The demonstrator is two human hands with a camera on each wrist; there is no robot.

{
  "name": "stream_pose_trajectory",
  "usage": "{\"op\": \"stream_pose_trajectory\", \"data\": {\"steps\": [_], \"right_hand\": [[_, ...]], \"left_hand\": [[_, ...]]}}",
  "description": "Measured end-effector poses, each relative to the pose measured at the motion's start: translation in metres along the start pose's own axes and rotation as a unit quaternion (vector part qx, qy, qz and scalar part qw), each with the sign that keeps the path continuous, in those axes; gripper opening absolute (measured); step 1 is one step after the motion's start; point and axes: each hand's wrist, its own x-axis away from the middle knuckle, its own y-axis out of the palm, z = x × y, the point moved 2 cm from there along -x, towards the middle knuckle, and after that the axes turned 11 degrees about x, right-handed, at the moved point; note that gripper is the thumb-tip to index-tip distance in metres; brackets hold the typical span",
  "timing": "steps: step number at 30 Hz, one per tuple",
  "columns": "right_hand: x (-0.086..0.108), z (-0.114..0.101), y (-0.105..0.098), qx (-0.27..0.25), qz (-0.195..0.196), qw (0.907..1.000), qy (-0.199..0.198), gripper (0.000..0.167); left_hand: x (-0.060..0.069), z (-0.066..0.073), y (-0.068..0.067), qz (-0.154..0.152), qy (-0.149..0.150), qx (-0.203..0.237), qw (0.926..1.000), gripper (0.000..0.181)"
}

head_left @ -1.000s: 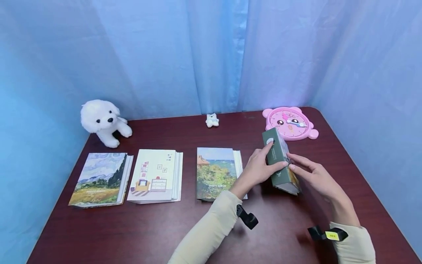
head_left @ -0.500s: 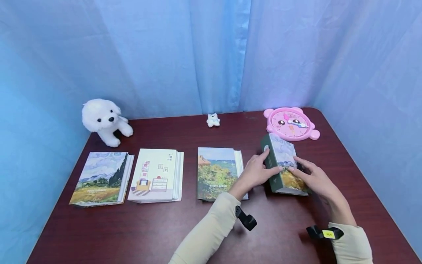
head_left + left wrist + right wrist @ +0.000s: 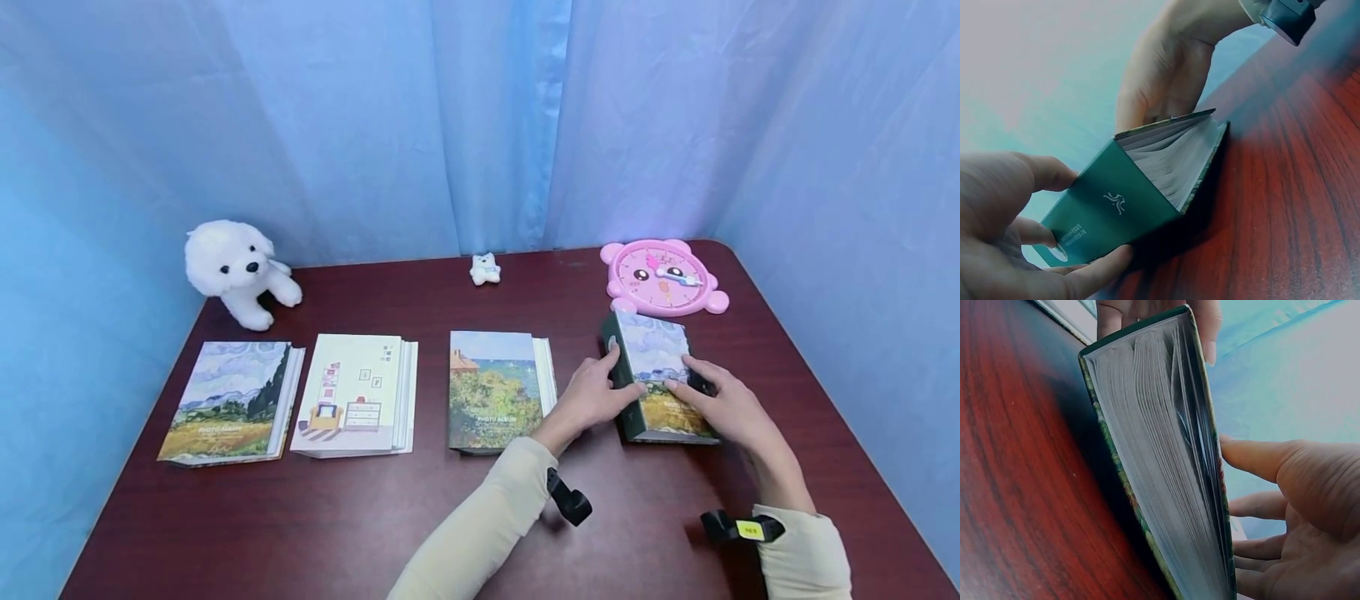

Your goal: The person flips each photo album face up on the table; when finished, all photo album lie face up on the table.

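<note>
A thick photo album [image 3: 663, 379] with a painted landscape cover and dark green spine [image 3: 1113, 203] is at the right of the table. My left hand [image 3: 592, 393] grips it at the spine, thumb at the front cover's edge and fingers on the spine and lower edge. My right hand [image 3: 731, 408] touches the front cover with thumb and fairly straight fingers. In the right wrist view the album's page edges [image 3: 1147, 425] face the camera, and its back cover stands over a dark shadow. Whether it lies fully flat is hard to tell.
Three more albums lie in a row to the left: a landscape one [image 3: 225, 404], a white one [image 3: 348, 396] and a seaside one [image 3: 491, 392]. Behind are a plush dog [image 3: 236, 271], a small white bear figure [image 3: 485, 269] and a pink clock [image 3: 663, 277]. Blue curtains [image 3: 337, 133] surround the table.
The album has turned from standing with its spine toward the camera to lying nearly flat, front cover up. Both hands have shifted slightly right with it.
</note>
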Motion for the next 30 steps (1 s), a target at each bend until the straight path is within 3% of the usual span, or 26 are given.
{"op": "stream_pose_trajectory", "data": {"steps": [8, 14, 30], "right_hand": [[-0.0017, 0.0037, -0.002, 0.035, 0.006, 0.9993, 0.004, 0.088], [-0.0033, 0.0062, 0.0008, 0.058, 0.012, 0.9982, 0.003, 0.09], [-0.0016, 0.0022, 0.007, 0.075, 0.029, 0.9967, -0.009, 0.087]], "left_hand": [[-0.0019, -0.0014, 0.006, 0.0, 0.003, -0.022, 0.9997, 0.073], [-0.0017, -0.0045, 0.0095, -0.001, -0.003, -0.004, 1.0, 0.072], [0.0035, -0.0047, 0.0042, 0.003, -0.028, 0.005, 0.9996, 0.071]]}}
